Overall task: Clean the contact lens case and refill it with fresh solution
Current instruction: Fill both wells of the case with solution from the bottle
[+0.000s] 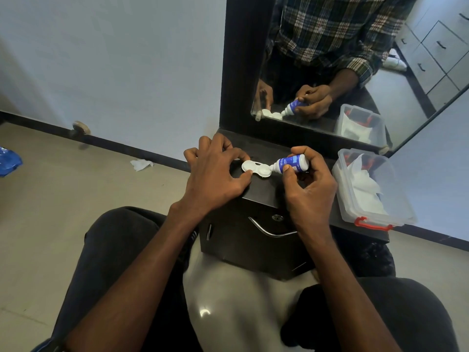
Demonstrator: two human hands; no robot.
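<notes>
A white contact lens case (255, 168) lies on the black cabinet top (269, 191), its two wells uncovered. My left hand (215, 174) pinches the case's left well between thumb and fingers. My right hand (308, 179) grips a small blue-and-white solution bottle (291, 164), tilted sideways with its white nozzle over the right well. The left edge of the case is partly hidden under my fingers.
A clear plastic box (375, 199) with a red latch and white tissues stands at the right of the cabinet. A mirror (330, 72) rises behind, showing the person's reflection. A crumpled tissue (141, 164) and a blue bag (9, 161) lie on the floor at left.
</notes>
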